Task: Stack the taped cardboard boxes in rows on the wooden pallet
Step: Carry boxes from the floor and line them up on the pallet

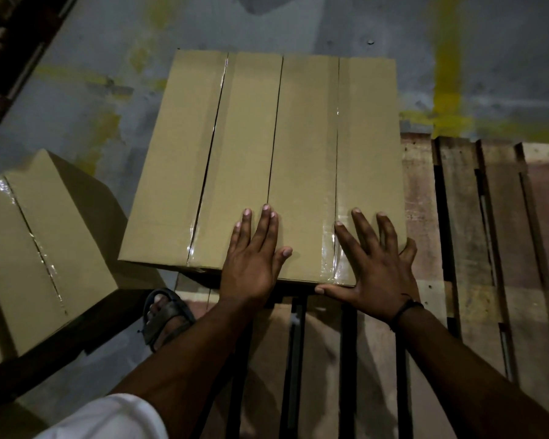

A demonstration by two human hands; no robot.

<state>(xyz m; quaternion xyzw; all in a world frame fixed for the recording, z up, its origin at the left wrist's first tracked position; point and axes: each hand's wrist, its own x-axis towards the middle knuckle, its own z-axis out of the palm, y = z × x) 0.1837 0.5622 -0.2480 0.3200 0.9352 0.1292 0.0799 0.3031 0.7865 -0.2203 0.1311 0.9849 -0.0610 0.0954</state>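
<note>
- At far left I see a taped cardboard box [42,248] tilted on the floor, off the pallet.
- My left hand [251,264] lies flat, fingers straight, on the left stacked box [184,172].
- My right hand [374,270], fingers splayed, presses the right stacked box [368,153].
- Both boxes touch, standing on the left part of the wooden pallet [488,217].

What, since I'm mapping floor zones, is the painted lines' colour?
The painted lines are worn yellow; head view.
</note>
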